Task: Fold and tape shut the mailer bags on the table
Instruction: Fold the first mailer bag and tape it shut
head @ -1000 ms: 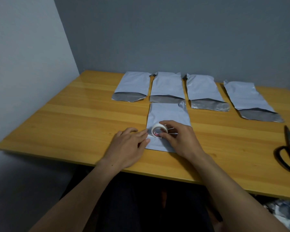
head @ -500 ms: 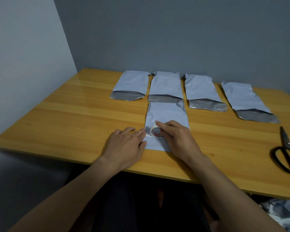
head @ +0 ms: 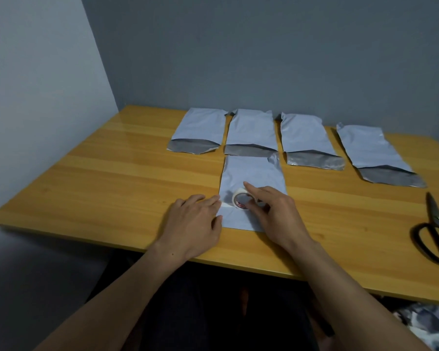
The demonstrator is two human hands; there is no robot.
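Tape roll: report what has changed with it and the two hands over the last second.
The right hand, gripping the tape roll, has drawn it slightly rightward across the near mailer bag, baring a short white tape strip between it and the left hand. Unchanged: the left hand presses at the bag's left edge; the four far bags and scissors lie as before.

My surface (head: pixel 117 178): glossy yellow wood | wall ahead (head: pixel 264 54) of me: grey-blue | wall on my left (head: pixel 36 92): paler grey | light: dim, soft
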